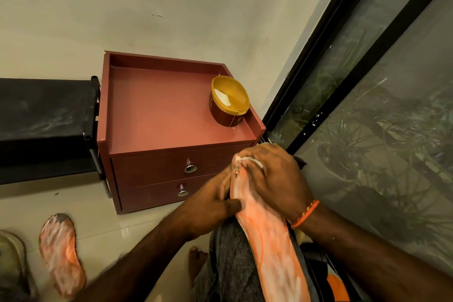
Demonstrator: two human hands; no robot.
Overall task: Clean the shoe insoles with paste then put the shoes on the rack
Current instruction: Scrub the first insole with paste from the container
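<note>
Orange insole (267, 235) — laid along my knee, steadied by my left hand (210, 206) gripping its edge; my right hand (272, 176) pinches a white wipe (252, 160) against the toe. Paste tub (229, 100) open on cabinet (157, 110) — near; second insole (61, 252) on floor

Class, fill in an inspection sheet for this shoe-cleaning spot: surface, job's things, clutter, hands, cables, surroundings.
Surface: pale tiled floor; red drawer unit with a tray top.
Job's things: orange insole smeared white, resting on the lap; second insole on the floor; open yellow paste tub on the unit.
Clutter: part of a shoe at the left edge.
Hands: left hand grips the insole's edge; right hand presses a white cloth near its tip.
Cables: nothing seen.
Surroundings: black rack, wall, window.
</note>
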